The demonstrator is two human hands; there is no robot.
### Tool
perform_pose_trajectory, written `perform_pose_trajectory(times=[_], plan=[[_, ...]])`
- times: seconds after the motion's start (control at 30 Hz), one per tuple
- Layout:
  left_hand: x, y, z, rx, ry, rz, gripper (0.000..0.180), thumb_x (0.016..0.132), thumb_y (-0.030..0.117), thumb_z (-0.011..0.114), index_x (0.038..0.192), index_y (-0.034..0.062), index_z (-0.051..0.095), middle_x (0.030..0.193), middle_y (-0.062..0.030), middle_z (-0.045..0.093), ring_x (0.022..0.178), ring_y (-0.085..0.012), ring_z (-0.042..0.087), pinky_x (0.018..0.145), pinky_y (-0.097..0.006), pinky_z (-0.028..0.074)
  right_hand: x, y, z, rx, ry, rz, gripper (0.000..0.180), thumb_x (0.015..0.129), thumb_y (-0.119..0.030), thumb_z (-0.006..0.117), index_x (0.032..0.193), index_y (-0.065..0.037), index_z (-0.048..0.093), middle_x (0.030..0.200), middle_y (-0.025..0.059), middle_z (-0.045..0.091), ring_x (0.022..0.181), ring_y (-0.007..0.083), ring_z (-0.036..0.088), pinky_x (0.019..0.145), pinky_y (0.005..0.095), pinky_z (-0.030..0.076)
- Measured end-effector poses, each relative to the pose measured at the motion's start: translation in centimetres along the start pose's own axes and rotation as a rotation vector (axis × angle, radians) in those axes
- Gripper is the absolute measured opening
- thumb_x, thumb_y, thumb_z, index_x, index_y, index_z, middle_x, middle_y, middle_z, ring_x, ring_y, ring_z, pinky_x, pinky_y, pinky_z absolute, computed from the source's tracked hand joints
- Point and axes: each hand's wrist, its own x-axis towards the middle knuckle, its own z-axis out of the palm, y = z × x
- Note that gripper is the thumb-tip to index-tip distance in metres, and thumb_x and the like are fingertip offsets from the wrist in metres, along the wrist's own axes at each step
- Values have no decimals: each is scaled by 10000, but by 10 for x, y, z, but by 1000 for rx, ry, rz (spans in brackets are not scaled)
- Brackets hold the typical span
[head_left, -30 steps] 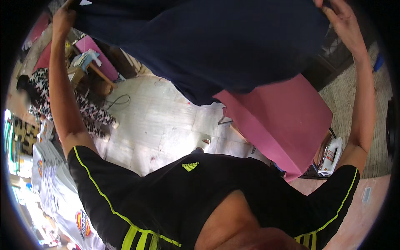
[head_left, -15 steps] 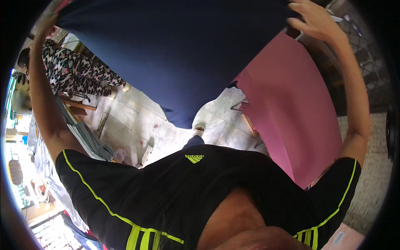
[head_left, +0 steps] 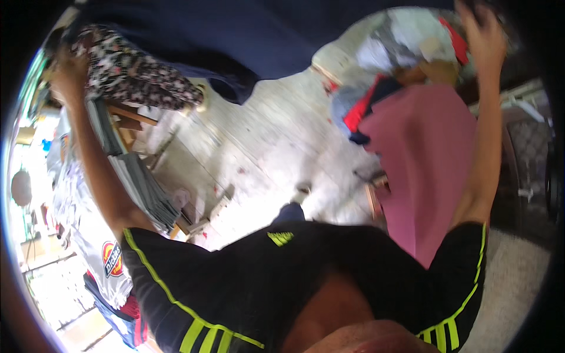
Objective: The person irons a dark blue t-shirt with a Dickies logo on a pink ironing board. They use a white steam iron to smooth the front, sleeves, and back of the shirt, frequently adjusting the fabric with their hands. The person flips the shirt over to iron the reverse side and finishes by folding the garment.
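Note:
A wide navy blue cloth [head_left: 212, 35] hangs stretched between my raised arms across the top of the view, its lower edge loose and drooping near the middle. At its left end my left hand [head_left: 69, 76] is closed on the cloth's edge, the fingers somewhat blurred. My right hand [head_left: 485, 38] is up at the far right, its fingers curled around the cloth's other end, partly cut off by the dark rim. Below my right hand, a flat pink cloth [head_left: 418, 159] lies beside my right forearm.
A person in patterned clothes [head_left: 141, 70] stands at the far left. Folded grey cloths [head_left: 144, 188] are stacked on the left, near hanging garments [head_left: 88, 223]. Past the pink cloth lies a heap of mixed clothes [head_left: 412, 47]. Pale tiled floor [head_left: 253, 147] shows between.
The navy cloth has risen and moved farther away, baring more floor and the clothes heap. My left hand has come lower in view. The right hand has shifted outward, its fingers now curled.

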Motion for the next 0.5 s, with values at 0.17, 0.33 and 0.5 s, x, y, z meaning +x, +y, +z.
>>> perform_pose_trajectory(times=[0.17, 0.33, 0.5], plan=[[-275, 38, 74, -93, -614, 312, 289, 851, 312, 694, 971, 51, 731, 861, -169, 705, 854, -351, 690, 721, -437, 534, -215, 19, 21, 126, -1045, -53, 314, 697, -242, 794, 807, 21, 661, 783, 264, 632, 796, 462, 632, 701, 526, 478], [-284, 50, -4, -326, -1064, -48, 254, 793, 354, 747, 973, 176, 770, 850, -118, 727, 800, -302, 709, 720, -426, 535, -225, 45, -37, 277, -1136, 54, 246, 729, -174, 787, 776, 5, 626, 681, 205, 585, 571, 274, 558, 582, 398, 445], [-232, 25, -1, -998, -647, -75, 193, 902, 61, 628, 1078, 22, 696, 827, -27, 655, 709, -60, 567, 634, -225, 475, -136, 67, -58, 249, -826, 16, 377, 775, -166, 751, 690, -5, 422, 626, 104, 371, 586, 156, 348, 530, 358, 330]])
